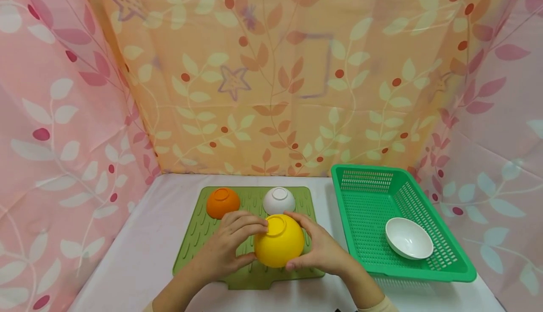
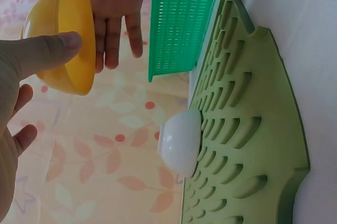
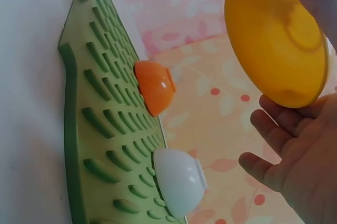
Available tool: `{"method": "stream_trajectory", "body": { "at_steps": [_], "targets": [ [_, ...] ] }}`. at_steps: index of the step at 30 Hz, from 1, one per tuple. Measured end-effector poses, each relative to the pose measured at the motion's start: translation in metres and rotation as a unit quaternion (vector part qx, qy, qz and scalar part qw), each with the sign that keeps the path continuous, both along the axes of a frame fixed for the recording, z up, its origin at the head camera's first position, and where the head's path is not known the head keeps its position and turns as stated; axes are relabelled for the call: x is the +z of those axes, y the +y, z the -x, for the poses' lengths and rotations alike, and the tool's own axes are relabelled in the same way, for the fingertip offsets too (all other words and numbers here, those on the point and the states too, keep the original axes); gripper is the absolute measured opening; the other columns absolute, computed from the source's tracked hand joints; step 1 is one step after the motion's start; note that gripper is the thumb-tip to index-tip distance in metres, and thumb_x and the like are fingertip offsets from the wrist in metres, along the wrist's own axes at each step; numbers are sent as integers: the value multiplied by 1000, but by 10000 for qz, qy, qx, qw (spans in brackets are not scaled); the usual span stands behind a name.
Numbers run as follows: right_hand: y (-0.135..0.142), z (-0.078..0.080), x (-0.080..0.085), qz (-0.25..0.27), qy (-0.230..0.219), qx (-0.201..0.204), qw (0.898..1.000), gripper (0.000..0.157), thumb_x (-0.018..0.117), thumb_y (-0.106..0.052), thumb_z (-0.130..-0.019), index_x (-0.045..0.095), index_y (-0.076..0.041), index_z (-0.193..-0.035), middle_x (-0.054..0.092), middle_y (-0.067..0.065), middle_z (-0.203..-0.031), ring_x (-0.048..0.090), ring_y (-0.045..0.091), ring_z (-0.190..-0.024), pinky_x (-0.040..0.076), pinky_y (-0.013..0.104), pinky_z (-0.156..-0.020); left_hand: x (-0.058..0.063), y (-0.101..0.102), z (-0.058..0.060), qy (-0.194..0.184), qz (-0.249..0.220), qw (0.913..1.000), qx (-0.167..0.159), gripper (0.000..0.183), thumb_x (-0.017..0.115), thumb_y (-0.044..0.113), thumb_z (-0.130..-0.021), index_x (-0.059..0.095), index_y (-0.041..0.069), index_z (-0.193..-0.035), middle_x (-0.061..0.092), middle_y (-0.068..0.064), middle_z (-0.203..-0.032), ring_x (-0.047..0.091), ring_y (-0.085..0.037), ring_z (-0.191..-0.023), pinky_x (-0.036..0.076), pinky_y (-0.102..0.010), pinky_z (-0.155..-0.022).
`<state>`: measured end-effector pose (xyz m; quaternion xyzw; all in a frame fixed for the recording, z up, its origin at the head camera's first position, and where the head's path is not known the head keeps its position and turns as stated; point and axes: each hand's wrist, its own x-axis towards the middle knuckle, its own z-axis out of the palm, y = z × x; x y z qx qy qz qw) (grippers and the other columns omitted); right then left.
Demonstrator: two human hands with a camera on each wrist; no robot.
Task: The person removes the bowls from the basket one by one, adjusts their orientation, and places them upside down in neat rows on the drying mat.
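A yellow bowl (image 1: 280, 246), its base turned up toward the head camera, is held above the green drying mat (image 1: 191, 236) between both hands. My left hand (image 1: 226, 243) pinches its left side, the thumb lying on the rim in the left wrist view. On the other side my right hand (image 1: 320, 246) grips it between thumb and fingers; in the right wrist view its lower fingers (image 3: 268, 174) stand off the bowl. Upside down at the mat's back sit an orange bowl (image 1: 222, 203) on the left and a white bowl (image 1: 278, 201) to the right.
To the right of the mat stands a green plastic basket (image 1: 343, 217) with perforated walls. Inside it a second white bowl (image 1: 409, 239) lies tilted, mouth up. Patterned curtains (image 1: 271, 90) enclose the white-covered table (image 1: 140, 241) at the back and sides.
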<state>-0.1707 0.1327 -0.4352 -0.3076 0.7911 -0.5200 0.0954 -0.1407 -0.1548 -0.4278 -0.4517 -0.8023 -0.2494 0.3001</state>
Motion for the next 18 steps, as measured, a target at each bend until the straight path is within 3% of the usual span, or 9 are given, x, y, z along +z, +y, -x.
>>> {"method": "stream_trajectory", "body": {
  "at_steps": [5,8,12,15,18],
  "targets": [
    [-1,1,-2,202,14,-83,9998,94,95,-30,-71,44,-31,-151,52,-13,-145,51,21,-130,36,60,-111,0,0,-1,-14,-60,10000,12,82,95,20,-68,58,17,-142,57,3,-145,48,-20,-130,32,-36,-112],
    [-1,1,-2,277,88,-178,9994,96,95,-31,-70,44,-29,-151,52,-12,-146,49,22,-133,33,63,-112,-1,-1,-1,-258,-65,9996,68,88,94,23,-69,54,17,-147,54,2,-149,47,-20,-132,30,-33,-115],
    [-1,0,-2,403,214,-314,9985,98,96,-30,-69,44,-28,-152,50,-12,-148,47,24,-136,31,66,-113,-3,-3,-2,-846,-220,9961,150,96,95,28,-69,48,18,-152,49,2,-154,43,-20,-136,32,-31,-117],
    [0,0,-3,523,315,-344,9975,99,96,-28,-69,43,-27,-153,50,-11,-150,45,26,-139,28,70,-113,-4,-3,-3,-1359,-405,9895,268,103,95,36,-69,42,19,-156,45,3,-156,41,-19,-138,40,-39,-114],
    [0,0,-3,631,412,-327,9966,100,96,-26,-69,42,-25,-154,48,-9,-151,42,27,-141,25,74,-113,-4,-3,-4,-2006,-593,9770,417,107,91,47,-71,35,25,-159,41,6,-157,39,-17,-140,46,-51,-109]
  ]
}}
